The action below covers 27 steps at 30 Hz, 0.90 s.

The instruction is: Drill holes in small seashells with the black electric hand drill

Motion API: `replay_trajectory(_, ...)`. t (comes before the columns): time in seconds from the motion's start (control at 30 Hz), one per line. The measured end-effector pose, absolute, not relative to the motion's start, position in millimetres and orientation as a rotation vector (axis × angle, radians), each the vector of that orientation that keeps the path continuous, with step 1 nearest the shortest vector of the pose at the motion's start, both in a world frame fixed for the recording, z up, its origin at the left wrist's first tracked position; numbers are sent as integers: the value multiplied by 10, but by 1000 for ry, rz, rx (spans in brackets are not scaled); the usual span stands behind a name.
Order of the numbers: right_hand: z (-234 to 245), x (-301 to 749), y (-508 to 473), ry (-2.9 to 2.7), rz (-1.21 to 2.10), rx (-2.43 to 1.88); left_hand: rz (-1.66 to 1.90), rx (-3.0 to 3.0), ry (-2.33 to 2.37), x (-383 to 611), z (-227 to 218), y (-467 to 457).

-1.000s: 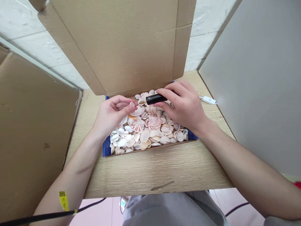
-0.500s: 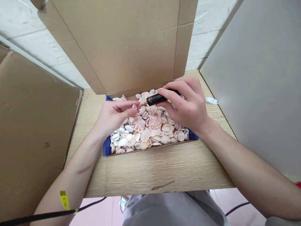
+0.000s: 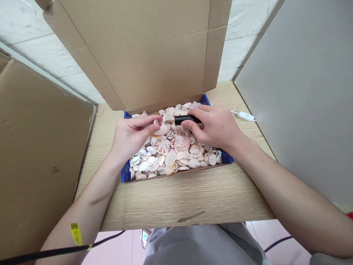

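Between thumb and fingers of my left hand (image 3: pixel 131 134) is a small pale seashell (image 3: pixel 156 122), held over the left part of the box. My right hand (image 3: pixel 215 125) grips a black mini electric drill (image 3: pixel 185 119) with a brass-coloured chuck. The drill lies nearly level, its thin bit pointing left at the shell; whether the bit touches it I cannot tell. Beneath both hands is a shallow cardboard box with blue sides (image 3: pixel 126 173), filled with loose seashells (image 3: pixel 170 158). Two red-streaked scallop shells (image 3: pixel 180 142) lie in the middle.
The box's cardboard lid (image 3: pixel 146 51) stands upright behind. Cardboard (image 3: pixel 41 140) walls the left side, a grey panel (image 3: pixel 300 92) the right. A white inline switch (image 3: pixel 246 116) lies on the wooden table (image 3: pixel 193 198). A black cable (image 3: pixel 49 253) with a yellow tag crosses my left forearm.
My right hand has lowered and turned, bringing the drill from a slant to nearly level. My left hand has shifted slightly left with the shell.
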State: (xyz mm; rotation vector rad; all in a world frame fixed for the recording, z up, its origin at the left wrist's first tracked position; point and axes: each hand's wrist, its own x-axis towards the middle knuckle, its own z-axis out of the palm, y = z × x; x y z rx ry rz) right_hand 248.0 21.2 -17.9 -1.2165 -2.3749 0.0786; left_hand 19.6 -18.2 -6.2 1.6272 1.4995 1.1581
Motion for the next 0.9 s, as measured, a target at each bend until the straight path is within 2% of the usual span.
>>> replay_trajectory(0.17, -176, 2488, 211, -2419, 44, -1115, 1149, 1593, 1534, 199, -42, -185)
replay_trajectory(0.43, -175, 2493, 251, -2319, -258, -951, 1074, 1535, 1594, 201, -27, -176)
replay_trajectory(0.73, -171, 2486, 233, -2187, -294, -937, 945, 1539, 1483, 211, -12, -193)
replay_trajectory(0.9, -192, 2484, 260, -2240, -244, -988, 990, 1550, 1541, 199, -20, -187)
